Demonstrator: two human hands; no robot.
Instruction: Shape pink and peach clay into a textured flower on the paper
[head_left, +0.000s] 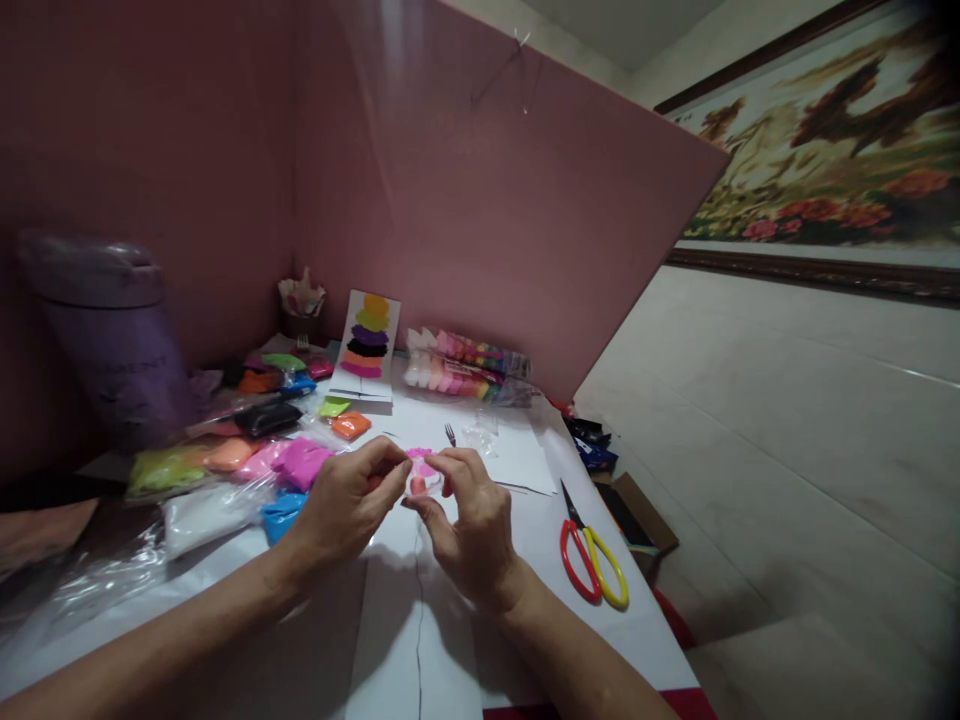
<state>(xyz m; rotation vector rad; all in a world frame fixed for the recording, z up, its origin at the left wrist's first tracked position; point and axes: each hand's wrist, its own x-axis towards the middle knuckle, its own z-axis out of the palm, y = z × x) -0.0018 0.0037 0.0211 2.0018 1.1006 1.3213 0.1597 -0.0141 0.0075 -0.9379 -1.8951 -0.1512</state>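
My right hand (474, 520) grips a small clear plastic piece (431, 490) between thumb and fingers. Bright pink clay-like material shows at its top, with an orange lump (418, 484) lower down. Beside it on the left, my left hand (352, 505) is closed in a pinch. A bit of orange shows between its fingers, but its shape is mostly hidden. Just beyond both hands lies a small fork (450, 434). Pouches of coloured clay, including a magenta pouch (301, 462) and a blue pouch (283, 515), lie close to my left hand.
Red-and-yellow-handled scissors (592, 565) lie at the right on white paper. At the back stand a card with coloured bands (367, 345) and packs of colourful clay (469, 365). A purple tumbler (112, 340) is at the left. Pink panels (480, 200) enclose the table's back.
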